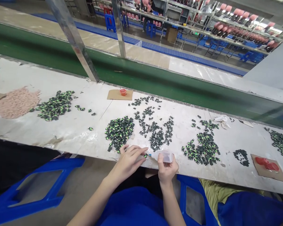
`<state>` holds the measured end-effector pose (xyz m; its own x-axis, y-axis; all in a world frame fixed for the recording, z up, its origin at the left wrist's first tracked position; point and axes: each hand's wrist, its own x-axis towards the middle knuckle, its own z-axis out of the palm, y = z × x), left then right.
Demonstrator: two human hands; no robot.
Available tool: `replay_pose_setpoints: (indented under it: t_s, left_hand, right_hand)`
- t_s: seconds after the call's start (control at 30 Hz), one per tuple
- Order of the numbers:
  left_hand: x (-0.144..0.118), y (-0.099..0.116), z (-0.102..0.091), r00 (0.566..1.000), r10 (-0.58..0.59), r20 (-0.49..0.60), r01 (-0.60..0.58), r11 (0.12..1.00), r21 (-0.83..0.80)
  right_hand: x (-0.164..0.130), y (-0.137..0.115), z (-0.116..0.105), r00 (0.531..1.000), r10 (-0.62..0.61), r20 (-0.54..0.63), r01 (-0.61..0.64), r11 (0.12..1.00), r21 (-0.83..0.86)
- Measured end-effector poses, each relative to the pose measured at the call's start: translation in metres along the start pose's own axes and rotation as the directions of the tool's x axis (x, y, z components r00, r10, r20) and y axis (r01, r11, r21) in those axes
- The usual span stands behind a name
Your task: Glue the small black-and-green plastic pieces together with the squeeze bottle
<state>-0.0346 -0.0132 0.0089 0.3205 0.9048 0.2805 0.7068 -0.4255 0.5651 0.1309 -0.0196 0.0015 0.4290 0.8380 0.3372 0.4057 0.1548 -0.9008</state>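
My left hand (129, 160) pinches a small black-and-green piece (145, 155) at the near edge of the white worktable (68, 128). My right hand (166, 169) grips a small clear squeeze bottle (163, 155) lying sideways, its thin nozzle pointing left at that piece. Just beyond my left hand lies a dense heap of black-and-green pieces (119, 131). Scattered black pieces (153, 131) are spread in front of both hands. Another green-and-black heap (204, 149) sits to the right of the bottle.
A cardboard square with a small red cup (123, 91) sits at the table's far edge. A pink pile (16, 102) and another green heap (55, 105) lie left. Red lids on cardboard (266, 164) lie right. A green conveyor belt (155, 80) runs behind; blue stools (44, 188) stand below.
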Motion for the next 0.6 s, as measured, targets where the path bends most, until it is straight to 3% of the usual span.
replay_pose_setpoints:
  t_s: [0.33, 0.6]
  left_hand:
    - [0.003, 0.002, -0.001, 0.999, -0.043, 0.014, 0.044, 0.998, -0.042]
    - [0.002, 0.001, 0.001, 0.996, -0.085, 0.030, 0.087, 0.993, -0.077]
  right_hand:
    - [0.000, 0.016, -0.001, 1.000, -0.019, 0.005, 0.019, 1.000, -0.005]
    - [0.000, 0.013, -0.002, 0.999, -0.028, 0.025, 0.029, 0.998, -0.058]
